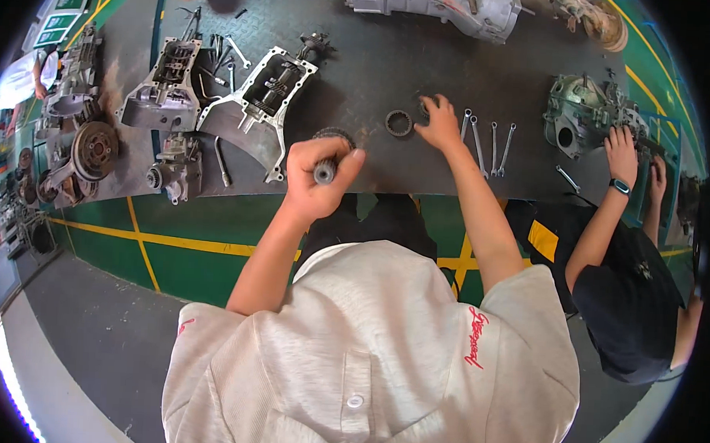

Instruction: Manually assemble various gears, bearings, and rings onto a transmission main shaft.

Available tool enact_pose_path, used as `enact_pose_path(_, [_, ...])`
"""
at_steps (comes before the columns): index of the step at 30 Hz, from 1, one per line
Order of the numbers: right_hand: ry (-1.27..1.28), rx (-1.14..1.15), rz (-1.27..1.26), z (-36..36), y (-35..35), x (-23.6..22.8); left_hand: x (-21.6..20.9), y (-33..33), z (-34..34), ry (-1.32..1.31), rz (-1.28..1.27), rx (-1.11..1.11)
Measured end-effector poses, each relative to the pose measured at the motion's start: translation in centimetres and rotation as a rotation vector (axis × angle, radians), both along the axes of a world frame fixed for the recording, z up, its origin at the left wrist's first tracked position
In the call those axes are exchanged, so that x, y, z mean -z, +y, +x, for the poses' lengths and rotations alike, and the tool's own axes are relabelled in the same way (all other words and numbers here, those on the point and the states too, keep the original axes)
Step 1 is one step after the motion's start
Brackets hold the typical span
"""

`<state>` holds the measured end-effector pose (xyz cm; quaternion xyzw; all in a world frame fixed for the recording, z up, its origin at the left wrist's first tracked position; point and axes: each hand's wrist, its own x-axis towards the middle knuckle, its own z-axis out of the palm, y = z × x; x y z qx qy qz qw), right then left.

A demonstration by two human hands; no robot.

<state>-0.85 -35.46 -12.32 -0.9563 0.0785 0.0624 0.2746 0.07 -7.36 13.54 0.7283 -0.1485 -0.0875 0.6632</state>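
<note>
Grey metal shows first in the head view: a splined steel shaft [324, 171], its ribbed end turned up toward the camera, sits in the closed fist of the left hand [305, 178], above the near edge of the dark surface [361, 79]. Beyond the fist, a dark toothed gear [334, 132] shows in part; whether it is fixed to the shaft cannot be told. The right hand [442, 124] is moderately spread, fingers curved over a small dark metal part [424, 106]; I cannot tell whether it grips that part or only touches it. Between the hands lies a dark toothed metal ring [399, 123].

The step in hand looks like sorting or fitting gear parts along the shaft. The next move would call for a steady left fist and a firm pinch on the small part, its bore lined up with the splines.

Four silver wrenches [476, 144] lie just right of the right hand, likely to be knocked by a wide sweep. To the left stands an open pale-metal gearbox housing [269, 95]. Farther right, a co-worker's hand [622, 152] rests by a grey gearbox [570, 112], well apart from the ring.
</note>
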Motion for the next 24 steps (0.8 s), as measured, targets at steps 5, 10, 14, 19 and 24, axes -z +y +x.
enact_pose_path(5, [0.061, -0.076, -0.183, 1.4, 2.5, 2.5, 1.4, 1.2, -1.2, -0.068, 0.005, -0.163])
enact_pose_path(10, [0.221, -0.095, -0.057, 3.2, -1.3, 6.4, 0.9, 2.0, 0.2, 0.083, -0.051, -0.105])
enact_pose_path(14, [0.17, -0.218, -0.122, 3.7, -2.9, 5.9, 0.5, 1.6, 0.4, 0.021, 0.004, -0.099])
enact_pose_path(19, [0.106, 0.099, 0.602, 5.5, -2.2, -3.1, -0.3, 2.2, 0.9, 0.041, 0.064, -0.067])
enact_pose_path(24, [0.099, -0.068, 1.452, 4.0, 3.5, -22.6, 1.5, 2.9, 1.4, 0.029, 0.01, -0.04])
